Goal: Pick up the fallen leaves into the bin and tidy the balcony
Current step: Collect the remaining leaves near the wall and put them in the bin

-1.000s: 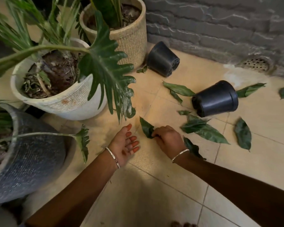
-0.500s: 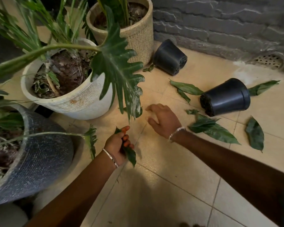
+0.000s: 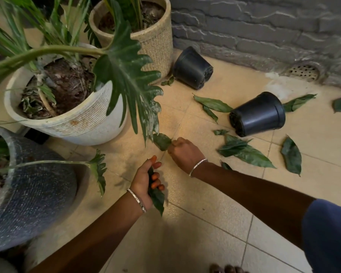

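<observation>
My left hand (image 3: 146,180) grips a dark green leaf (image 3: 157,198) that hangs down past the wrist. My right hand (image 3: 184,152) pinches a smaller leaf (image 3: 161,141) at the floor, just below the tip of the big lobed plant leaf. Several fallen leaves lie on the beige tiles to the right: a large pair (image 3: 242,152), one further right (image 3: 291,155), two near a tipped pot (image 3: 213,104), two by the wall (image 3: 298,102). No bin is in view.
Two black plastic pots lie on their sides, one by the wall (image 3: 192,69) and one mid-floor (image 3: 258,114). A white planter (image 3: 71,125), a woven planter (image 3: 156,40) and a grey planter (image 3: 34,194) stand at left. A floor drain (image 3: 303,71) sits by the grey brick wall.
My right hand handed its leaf to my left hand, which closed on it. My right hand then reached toward the white planter and took hold of another leaf.
</observation>
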